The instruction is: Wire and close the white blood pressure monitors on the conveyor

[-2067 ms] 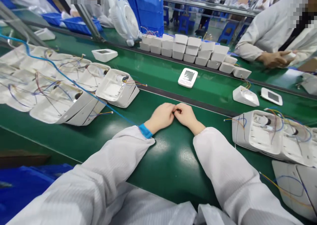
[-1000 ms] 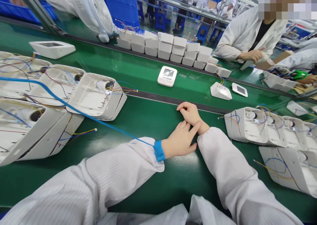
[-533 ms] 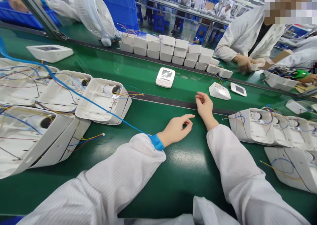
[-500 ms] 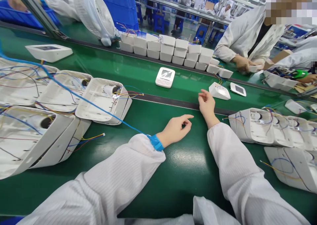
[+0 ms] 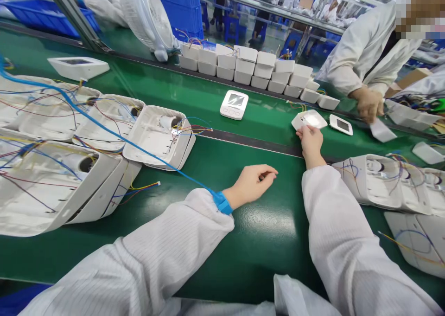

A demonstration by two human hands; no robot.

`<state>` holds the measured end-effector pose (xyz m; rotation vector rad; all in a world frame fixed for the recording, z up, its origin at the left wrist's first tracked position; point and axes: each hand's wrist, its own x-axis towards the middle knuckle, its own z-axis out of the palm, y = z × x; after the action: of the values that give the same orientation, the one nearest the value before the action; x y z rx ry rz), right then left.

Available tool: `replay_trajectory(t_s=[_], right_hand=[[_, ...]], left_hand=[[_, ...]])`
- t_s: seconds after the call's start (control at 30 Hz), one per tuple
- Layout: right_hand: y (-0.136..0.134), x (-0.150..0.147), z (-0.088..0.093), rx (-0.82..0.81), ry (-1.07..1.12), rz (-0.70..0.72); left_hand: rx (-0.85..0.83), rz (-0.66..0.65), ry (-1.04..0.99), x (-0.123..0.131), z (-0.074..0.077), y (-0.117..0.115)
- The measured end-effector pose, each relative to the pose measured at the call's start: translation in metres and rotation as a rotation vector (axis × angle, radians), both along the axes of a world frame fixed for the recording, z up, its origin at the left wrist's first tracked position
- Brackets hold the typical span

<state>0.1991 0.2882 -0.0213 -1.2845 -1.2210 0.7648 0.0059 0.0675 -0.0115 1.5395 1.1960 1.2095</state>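
My right hand reaches across the dark strip, its fingers closed on the near edge of a white plastic housing. That housing is tilted, and coloured wires trail from its far side. Over the green surface, my left hand hangs with thumb and fingers brought together and nothing visible in them. A blue wrist strap circles the left wrist, its blue cord running off to the left. Beyond my left hand lies a white device with a screen and buttons. Another small screen unit rests just right of the held housing.
Open white shells with wires crowd the left side, and more shells stand at right. Stacked white housings line the belt's far edge near a fan. Across the belt, a co-worker's hand is above a white part.
My right hand has moved forward and right and taken hold of the white housing, which is now tilted. My left thumb and fingers have come together. The co-worker's hand has moved toward the belt.
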Motion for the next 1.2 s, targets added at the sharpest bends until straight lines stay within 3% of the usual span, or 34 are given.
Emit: replay_trajectory(t_s=[0.13,0.27,0.33,0.4,0.47,0.57,0.67,0.8,1.0,1.2], right_hand=[[-0.037,-0.003,0.005,0.069,-0.009,0.057],[-0.092,-0.003,0.007,0.065,-0.119,0.272],[-0.117,-0.006,0.009,0.033,-0.182,0.372],[-0.135,-0.009,0.012,0.012,-0.230,0.427],[-0.145,-0.012,0.016,0.007,-0.273,0.452],[-0.146,-0.015,0.019,0.019,-0.332,0.473],[-0.139,-0.015,0.016,0.034,-0.387,0.444],[-0.120,-0.008,0.007,0.065,-0.507,0.308],[-0.048,0.008,0.000,0.062,-0.796,0.115],[0.039,0.021,0.001,-0.133,-1.039,0.002]], left_hand=[[0.030,0.243,-0.156,-0.010,-0.003,0.015],[0.111,0.477,-0.139,-0.015,-0.008,0.023],[0.145,0.426,-0.025,-0.012,-0.010,0.020],[0.187,0.242,0.136,-0.006,-0.010,0.016],[0.221,0.061,0.254,-0.002,-0.009,0.011],[0.202,-0.045,0.303,-0.002,-0.004,0.007],[0.195,-0.220,0.342,-0.005,0.002,0.005],[0.384,-0.555,0.529,-0.007,0.004,0.001],[0.327,-0.532,0.580,-0.003,0.002,0.004],[0.306,-0.529,0.574,-0.004,0.002,0.007]])
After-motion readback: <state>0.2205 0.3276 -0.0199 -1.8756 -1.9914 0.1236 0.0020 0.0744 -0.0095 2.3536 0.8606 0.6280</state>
